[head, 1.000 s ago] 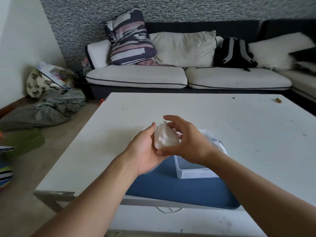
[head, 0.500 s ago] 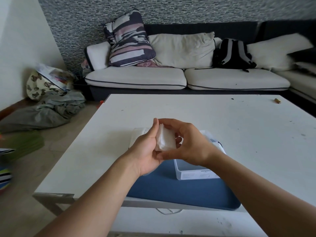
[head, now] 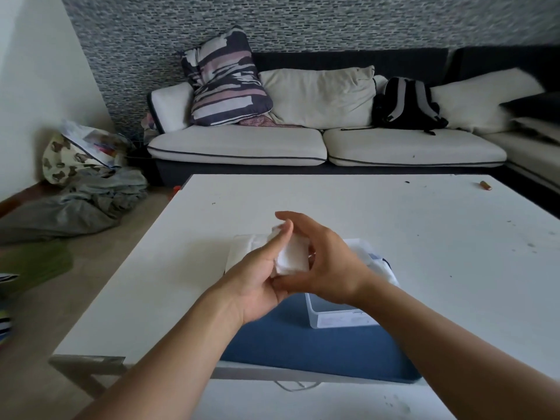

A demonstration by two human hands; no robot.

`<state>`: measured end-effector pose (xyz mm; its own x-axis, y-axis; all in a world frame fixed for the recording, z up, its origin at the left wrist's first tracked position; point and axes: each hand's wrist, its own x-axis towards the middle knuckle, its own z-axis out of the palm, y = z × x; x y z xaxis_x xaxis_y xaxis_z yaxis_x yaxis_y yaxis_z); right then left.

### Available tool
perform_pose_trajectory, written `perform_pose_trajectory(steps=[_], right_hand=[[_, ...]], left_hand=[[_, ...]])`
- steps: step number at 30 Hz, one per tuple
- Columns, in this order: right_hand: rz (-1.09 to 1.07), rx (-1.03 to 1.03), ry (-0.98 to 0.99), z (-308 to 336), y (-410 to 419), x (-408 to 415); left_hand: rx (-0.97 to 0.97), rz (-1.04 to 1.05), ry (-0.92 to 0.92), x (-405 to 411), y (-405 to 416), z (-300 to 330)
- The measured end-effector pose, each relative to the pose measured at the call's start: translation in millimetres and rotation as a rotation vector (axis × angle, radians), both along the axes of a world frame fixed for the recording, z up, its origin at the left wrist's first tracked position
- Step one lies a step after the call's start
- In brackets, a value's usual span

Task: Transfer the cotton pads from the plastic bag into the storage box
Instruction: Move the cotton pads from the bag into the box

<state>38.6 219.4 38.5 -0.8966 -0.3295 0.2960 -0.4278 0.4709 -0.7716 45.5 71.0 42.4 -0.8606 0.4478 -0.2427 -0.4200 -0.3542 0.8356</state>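
One stack: a white wad of pads (head: 291,258) held up between both hands, above the near-left corner of the box (head: 342,318) and clear of the table (head: 394,225).
Axis: the stack's long side runs from lower right up to upper left, its top end tilted away from the person and toward the left thumb; a broad square face turns toward the camera.
Left hand (head: 257,277): curled round the stack's left edge, thumb laid up along the face — grasping it.
Right hand (head: 327,262): cupped round the right and lower edges, fingers arched over the far side, also grasping.
Bag (head: 245,250): a pale flat sheet on the table just behind the hands, mostly hidden; whether more pads remain in it cannot be told.
Box: clear plastic, open on top, standing on a blue mat (head: 303,347) at the table's near edge; its contents are largely hidden by the right wrist.
Risk: the pads are loose and soft, so easing either grip before the stack is over the opening could let it fan out and spill onto the mat — or off the near edge.
Risk two: lowered tilted as it is, the stack may catch the box's rim and buckle.
Beyond: a sofa (head: 327,144) with cushions and a backpack (head: 407,106).
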Motion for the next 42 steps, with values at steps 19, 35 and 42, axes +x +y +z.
perform_pose_trajectory(steps=[19, 35, 42], right_hand=[[-0.020, -0.099, -0.131, -3.7, 17.0, -0.6], [-0.018, -0.458, -0.539, -4.8, -4.5, 4.7], [0.015, -0.468, -0.586, -3.2, 12.8, -3.3]], left_hand=[[0.000, 0.124, -0.114, -1.4, 24.9, -1.5], [-0.110, 0.511, -0.159, -1.7, 42.4, -6.0], [-0.059, 0.540, -0.166, -12.2, 48.7, -12.7]])
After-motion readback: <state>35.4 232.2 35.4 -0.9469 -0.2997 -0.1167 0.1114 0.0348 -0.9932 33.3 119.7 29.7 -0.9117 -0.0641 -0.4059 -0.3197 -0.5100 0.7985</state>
